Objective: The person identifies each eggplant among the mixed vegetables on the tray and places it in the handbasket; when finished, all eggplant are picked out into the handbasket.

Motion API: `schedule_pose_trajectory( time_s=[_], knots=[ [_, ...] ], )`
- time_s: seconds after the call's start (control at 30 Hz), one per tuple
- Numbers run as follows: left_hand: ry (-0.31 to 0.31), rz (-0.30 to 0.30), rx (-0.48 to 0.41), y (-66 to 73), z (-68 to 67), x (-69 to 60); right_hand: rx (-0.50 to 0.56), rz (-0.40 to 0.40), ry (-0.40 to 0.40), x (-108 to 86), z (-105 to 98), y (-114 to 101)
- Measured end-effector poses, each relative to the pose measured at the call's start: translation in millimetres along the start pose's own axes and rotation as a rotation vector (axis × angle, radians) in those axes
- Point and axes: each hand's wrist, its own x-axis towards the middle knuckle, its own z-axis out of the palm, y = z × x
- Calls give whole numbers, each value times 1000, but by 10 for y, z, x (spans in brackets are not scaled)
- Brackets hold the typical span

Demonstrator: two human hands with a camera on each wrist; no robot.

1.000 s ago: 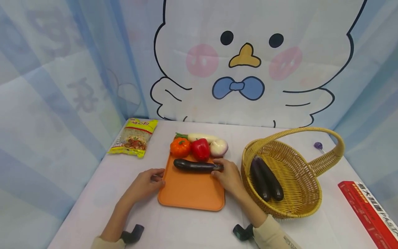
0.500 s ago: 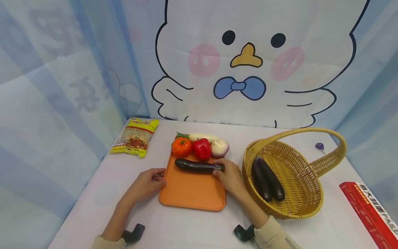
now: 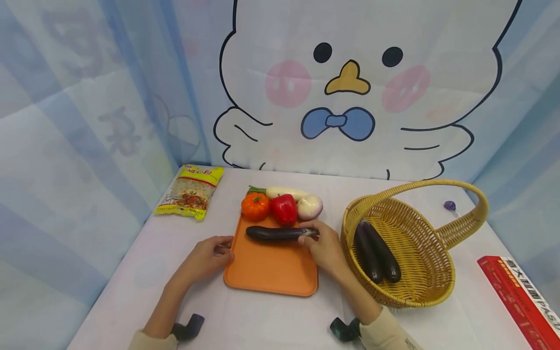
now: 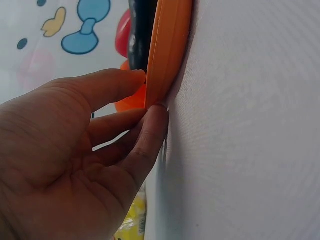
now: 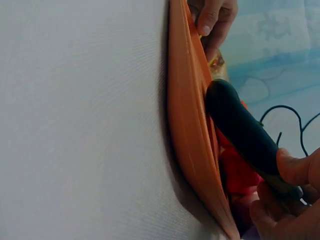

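An orange tray (image 3: 271, 274) lies on the table. My left hand (image 3: 209, 258) pinches its left edge; in the left wrist view the thumb is at the rim and the fingertips touch the outer wall. With thumb and fingers, my right hand (image 3: 324, 247) grips the stem end of a dark eggplant (image 3: 273, 233). That end is raised, and the eggplant (image 5: 242, 127) slants over the tray in the right wrist view. Behind it, at the tray's far end, are an orange pumpkin-like vegetable (image 3: 255, 207), a red bell pepper (image 3: 284, 210), a white-purple round vegetable (image 3: 310, 207) and a white radish (image 3: 284, 193).
Right of the tray stands a wicker basket (image 3: 420, 253) with a tall handle, holding two eggplants (image 3: 377, 253). A yellow food packet (image 3: 190, 192) lies at the back left. A red pasta box (image 3: 520, 296) and a purple lollipop (image 3: 449, 205) lie on the right.
The right hand has raised the eggplant's stem end slightly and shifted it a little to the right. The left hand has stayed at the tray's edge.
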Motion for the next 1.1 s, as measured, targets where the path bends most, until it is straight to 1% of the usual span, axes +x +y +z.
schedule_pose_trajectory(
  time_s=[0.1,0.33,0.47,0.73,0.83,0.9,0.97,1.1],
  knots=[
    [0,-5,1,7,6,2,49,-9,-7,-1,-20,-24],
    [3,-5,17,13,16,5,122,20,-8,-39,-74,-111],
    [7,1,22,8,20,1,215,19,-22,-69,-110,-172],
    [5,11,24,-10,24,-1,399,67,-91,-182,-225,-340],
    [5,15,26,-11,20,-3,468,60,-123,-233,-306,-425],
    [3,15,23,-16,18,-2,502,40,-149,-266,-372,-467],
    [2,15,24,-20,17,0,512,27,-169,-299,-443,-501],
    [-4,14,26,-25,9,-7,479,-9,-210,-366,-588,-552]
  ],
)
